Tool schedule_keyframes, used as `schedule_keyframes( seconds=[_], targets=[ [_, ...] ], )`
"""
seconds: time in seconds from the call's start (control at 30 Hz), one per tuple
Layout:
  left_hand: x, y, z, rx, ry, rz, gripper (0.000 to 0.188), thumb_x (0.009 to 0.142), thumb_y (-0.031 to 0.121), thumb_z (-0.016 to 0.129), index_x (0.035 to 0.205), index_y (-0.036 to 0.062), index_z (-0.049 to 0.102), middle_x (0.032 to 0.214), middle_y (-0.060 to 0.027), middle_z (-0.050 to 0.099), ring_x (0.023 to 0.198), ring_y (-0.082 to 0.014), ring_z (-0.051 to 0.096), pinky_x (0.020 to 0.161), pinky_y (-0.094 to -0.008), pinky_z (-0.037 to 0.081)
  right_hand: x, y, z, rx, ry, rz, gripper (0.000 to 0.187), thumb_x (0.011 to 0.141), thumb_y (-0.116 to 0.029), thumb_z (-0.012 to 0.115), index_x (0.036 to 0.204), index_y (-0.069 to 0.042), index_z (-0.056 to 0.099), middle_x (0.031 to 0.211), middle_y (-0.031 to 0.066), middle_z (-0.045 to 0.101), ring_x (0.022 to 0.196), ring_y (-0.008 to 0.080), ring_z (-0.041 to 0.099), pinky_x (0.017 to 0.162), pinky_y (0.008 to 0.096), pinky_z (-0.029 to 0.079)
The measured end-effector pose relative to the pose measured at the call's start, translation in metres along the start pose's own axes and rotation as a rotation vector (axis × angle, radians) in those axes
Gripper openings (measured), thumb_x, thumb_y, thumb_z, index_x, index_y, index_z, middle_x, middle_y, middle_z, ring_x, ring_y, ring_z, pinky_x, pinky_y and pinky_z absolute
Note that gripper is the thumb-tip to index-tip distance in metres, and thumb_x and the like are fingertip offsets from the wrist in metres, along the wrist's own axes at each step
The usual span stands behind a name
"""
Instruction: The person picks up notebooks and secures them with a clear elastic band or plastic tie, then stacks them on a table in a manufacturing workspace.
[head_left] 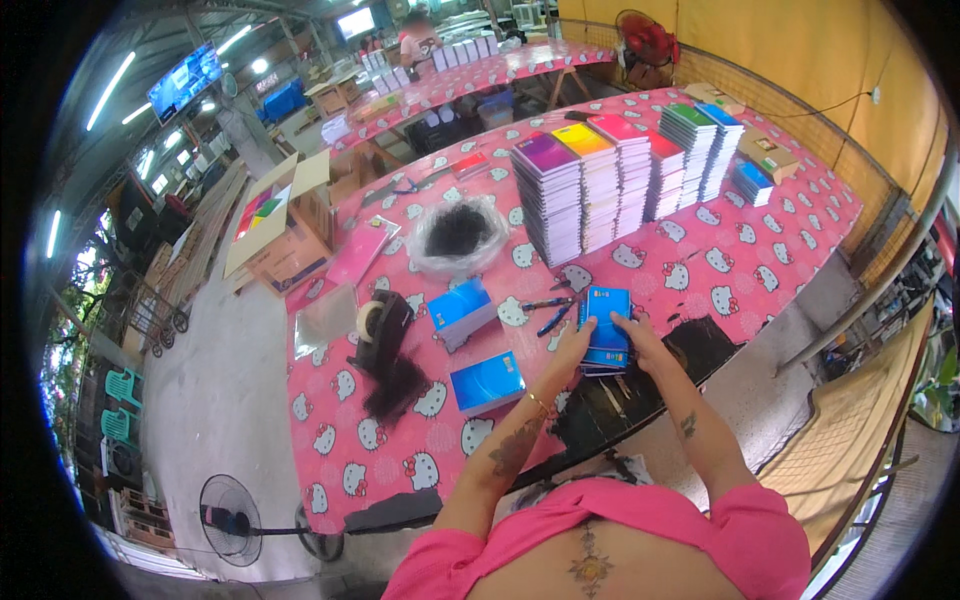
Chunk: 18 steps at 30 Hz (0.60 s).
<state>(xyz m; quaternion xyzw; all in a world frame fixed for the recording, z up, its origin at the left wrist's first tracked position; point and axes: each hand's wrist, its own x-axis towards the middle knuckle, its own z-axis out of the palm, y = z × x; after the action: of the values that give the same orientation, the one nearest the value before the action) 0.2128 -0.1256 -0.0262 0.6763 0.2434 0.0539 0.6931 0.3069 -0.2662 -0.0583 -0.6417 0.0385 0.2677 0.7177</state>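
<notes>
Blue notebooks [609,303], small stack, just past 3 o'clock from view centre, above near edge of pink cat-print tablecloth [660,270]. Left hand [574,347] grips left side, right hand [645,342] right side. From stack: plier-like tools [553,321] at 9 o'clock; tape dispenser [387,332] farther out; blue notebook pile [488,380] at 8; plastic bag [483,255] at 10; tall multicoloured stacks [548,200] from 11 to 1.
</notes>
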Motion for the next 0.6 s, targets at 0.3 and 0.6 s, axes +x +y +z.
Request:
schedule_keyframes(
  seconds=[0.3,0.6],
  targets=[
    [-0.047,-0.014,-0.021,-0.277,-0.308,-0.121,0.078,0.079,0.026,0.075,0.142,-0.0019,0.037,0.133,-0.0174,0.052,0.118,-0.0266,0.054,0.098,-0.0387,0.047,-0.074,0.027,-0.005,0.216,-0.093,-0.115,0.081,0.074,-0.016,0.083,0.138,-0.003,0.036,0.125,0.0162,0.055,0.111,0.0271,0.058,0.095,0.0422,0.050],
    [-0.072,-0.015,-0.004,-0.034,-0.784,0.260,0.107,0.065,0.009,0.082,0.153,0.0009,0.022,0.145,-0.0154,0.042,0.135,-0.0256,0.039,0.114,-0.0370,0.030,-0.204,0.026,-0.031,-0.064,-0.004,-0.662,0.098,0.071,-0.008,0.080,0.151,-0.007,0.022,0.135,0.0146,0.045,0.124,0.0262,0.048,0.108,0.0405,0.039]
  ],
)
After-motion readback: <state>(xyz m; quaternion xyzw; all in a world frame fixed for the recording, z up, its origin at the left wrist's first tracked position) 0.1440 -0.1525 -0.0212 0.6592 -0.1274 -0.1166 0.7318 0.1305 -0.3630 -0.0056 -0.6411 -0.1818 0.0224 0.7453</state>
